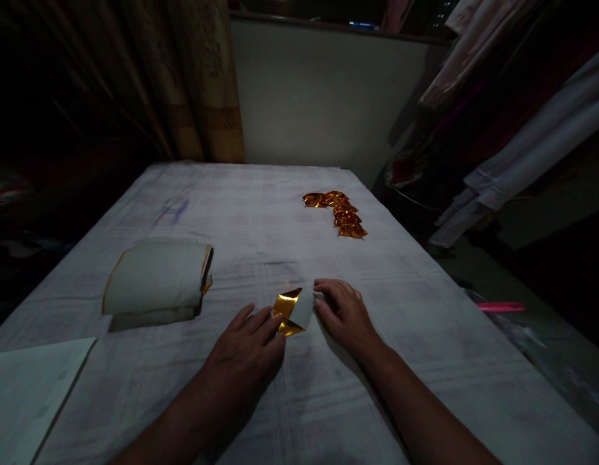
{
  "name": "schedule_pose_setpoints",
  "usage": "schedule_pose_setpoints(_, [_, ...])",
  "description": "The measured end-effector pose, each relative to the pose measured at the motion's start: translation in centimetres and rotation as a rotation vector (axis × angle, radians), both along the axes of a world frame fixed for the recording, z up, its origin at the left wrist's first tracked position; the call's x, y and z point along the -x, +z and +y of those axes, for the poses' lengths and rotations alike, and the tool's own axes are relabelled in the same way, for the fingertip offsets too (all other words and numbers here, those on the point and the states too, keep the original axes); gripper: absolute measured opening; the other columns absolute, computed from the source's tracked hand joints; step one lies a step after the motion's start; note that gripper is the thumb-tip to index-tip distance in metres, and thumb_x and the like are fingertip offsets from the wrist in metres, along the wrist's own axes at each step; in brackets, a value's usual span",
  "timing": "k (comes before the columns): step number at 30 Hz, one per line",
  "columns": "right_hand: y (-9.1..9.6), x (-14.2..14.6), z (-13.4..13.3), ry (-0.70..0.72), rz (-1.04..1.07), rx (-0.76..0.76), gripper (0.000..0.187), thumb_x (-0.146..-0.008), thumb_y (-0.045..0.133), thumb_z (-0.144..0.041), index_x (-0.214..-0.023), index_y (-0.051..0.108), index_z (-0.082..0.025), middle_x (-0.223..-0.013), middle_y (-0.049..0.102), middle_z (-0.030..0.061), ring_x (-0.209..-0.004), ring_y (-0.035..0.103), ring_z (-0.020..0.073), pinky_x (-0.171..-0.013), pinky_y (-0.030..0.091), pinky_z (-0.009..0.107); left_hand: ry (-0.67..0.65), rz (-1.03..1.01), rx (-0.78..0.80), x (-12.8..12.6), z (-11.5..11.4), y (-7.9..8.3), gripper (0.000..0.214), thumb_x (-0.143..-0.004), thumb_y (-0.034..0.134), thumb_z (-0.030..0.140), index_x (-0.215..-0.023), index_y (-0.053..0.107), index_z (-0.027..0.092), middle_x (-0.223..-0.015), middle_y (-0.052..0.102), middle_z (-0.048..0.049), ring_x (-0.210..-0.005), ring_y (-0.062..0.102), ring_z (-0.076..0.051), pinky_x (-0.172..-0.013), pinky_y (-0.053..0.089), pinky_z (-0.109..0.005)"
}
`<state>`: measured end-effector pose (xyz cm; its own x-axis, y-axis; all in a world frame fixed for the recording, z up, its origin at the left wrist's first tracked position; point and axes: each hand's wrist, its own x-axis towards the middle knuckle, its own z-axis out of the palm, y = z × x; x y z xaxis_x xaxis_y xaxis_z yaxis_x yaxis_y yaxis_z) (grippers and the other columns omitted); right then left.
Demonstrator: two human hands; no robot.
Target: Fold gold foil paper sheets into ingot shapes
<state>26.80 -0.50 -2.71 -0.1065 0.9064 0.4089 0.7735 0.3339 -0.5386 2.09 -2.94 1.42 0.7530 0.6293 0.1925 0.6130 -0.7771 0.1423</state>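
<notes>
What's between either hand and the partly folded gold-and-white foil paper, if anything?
Nothing visible. The left hand rests fingers on the left side of the gold-and-white foil paper; the right hand is at its right edge, contact unclear. The pale folded bundle lies off left, the crinkled gold foil pieces farther back.

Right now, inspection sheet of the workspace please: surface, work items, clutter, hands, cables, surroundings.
Surface: table under a pale plaid cloth, wrinkled, with a bluish mark toward the far left.
Work items: partly folded gold-and-white piece between the hands; gold pieces in a bent row, far right; pale bundle at left, gold showing at its right end.
Clutter: white sheet, near left corner; pink item off the table's right side.
Hands: left hand has fingers on the piece; right hand curled at its white edge, grip unclear.
Cables: nothing seen for certain.
Surroundings: curtain, pale wall, hanging clothes; dim light.
</notes>
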Motion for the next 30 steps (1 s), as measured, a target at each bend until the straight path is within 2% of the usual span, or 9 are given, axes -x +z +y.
schedule_pose_setpoints(7, [0.2,0.1,0.0,-0.027,-0.014,0.026,0.019,-0.088,0.054,-0.019,-0.104,0.066,-0.023,-0.098,0.074,0.0069,-0.095,0.066,0.0252,-0.083,0.047,0.04,0.007,-0.005,-0.063,0.1,0.1,-0.7,0.02,-0.093,0.052,0.008,-0.103,0.064,0.021,-0.135,0.064,-0.008,-0.129,0.056,-0.029,-0.112,0.038,-0.053])
schedule_pose_setpoints(11, [0.3,0.3,-0.1,-0.021,-0.015,0.049,0.02,-0.086,0.056,-0.018,-0.102,0.066,-0.023,-0.099,0.075,0.0072,-0.093,0.066,0.0259,-0.083,0.047,0.041,0.003,-0.041,-0.097,0.0,0.0,-0.5,0.018,-0.094,0.051,0.008,-0.098,0.063,0.019,-0.137,0.062,-0.0098,-0.127,0.056,-0.03,-0.108,0.041,-0.053])
schedule_pose_setpoints(14, [0.5,0.4,-0.1,-0.014,-0.002,0.075,0.02,-0.086,0.056,-0.018,-0.102,0.067,-0.022,-0.1,0.075,0.0078,-0.094,0.067,0.0262,-0.083,0.047,0.042,0.0,-0.062,-0.065,-0.2,0.1,-0.2,0.014,-0.095,0.052,0.011,-0.096,0.062,0.019,-0.119,0.068,-0.0084,-0.107,0.062,-0.027,-0.095,0.048,-0.048])
schedule_pose_setpoints(17, [0.8,0.4,-0.2,0.0,0.037,0.121,0.019,-0.084,0.058,-0.019,-0.101,0.066,-0.023,-0.1,0.075,0.007,-0.093,0.066,0.0256,-0.084,0.047,0.042,0.03,-0.074,-0.035,-0.4,0.0,0.3,0.011,-0.094,0.054,0.012,-0.09,0.061,0.02,-0.101,0.069,-0.0061,-0.091,0.061,-0.024,-0.083,0.05,-0.043])
schedule_pose_setpoints(21, [1.5,0.2,-0.7,0.098,0.065,0.202,0.03,-0.074,0.062,-0.013,-0.102,0.065,-0.025,-0.105,0.073,0.0042,-0.101,0.065,0.0254,-0.088,0.044,0.042,0.086,-0.086,-0.043,-0.4,-0.1,0.8,0.005,-0.093,0.057,0.017,-0.092,0.061,0.02,-0.097,0.068,-0.0062,-0.092,0.061,-0.026,-0.082,0.048,-0.044])
schedule_pose_setpoints(24, [1.7,0.1,-1.0,0.189,0.062,0.212,0.04,-0.071,0.058,-0.005,-0.105,0.064,-0.025,-0.108,0.071,0.0032,-0.106,0.063,0.0243,-0.091,0.042,0.041,0.143,-0.073,-0.024,-0.2,0.1,1.0,0.002,-0.093,0.06,0.022,-0.092,0.061,0.02,-0.095,0.068,-0.0056,-0.091,0.061,-0.027,-0.082,0.045,-0.044])
schedule_pose_setpoints(27, [1.5,0.3,-0.9,0.235,0.035,0.141,0.03,-0.078,0.059,-0.004,-0.1,0.064,-0.025,-0.099,0.071,0.0023,-0.098,0.063,0.0222,-0.087,0.041,0.039,0.171,-0.079,-0.038,-0.1,0.3,0.9,0.005,-0.093,0.062,0.025,-0.091,0.061,0.02,-0.092,0.067,-0.0045,-0.087,0.06,-0.025,-0.08,0.044,-0.042])
schedule_pose_setpoints(30, [1.3,0.7,-0.8,0.251,-0.016,0.013,0.014,-0.087,0.064,-0.013,-0.095,0.065,-0.024,-0.093,0.07,0.0029,-0.092,0.062,0.0217,-0.083,0.04,0.037,0.183,-0.07,-0.064,0.0,0.6,0.7,0.004,-0.094,0.06,0.024,-0.094,0.062,0.02,-0.09,0.066,-0.0038,-0.085,0.059,-0.025,-0.08,0.043,-0.042])
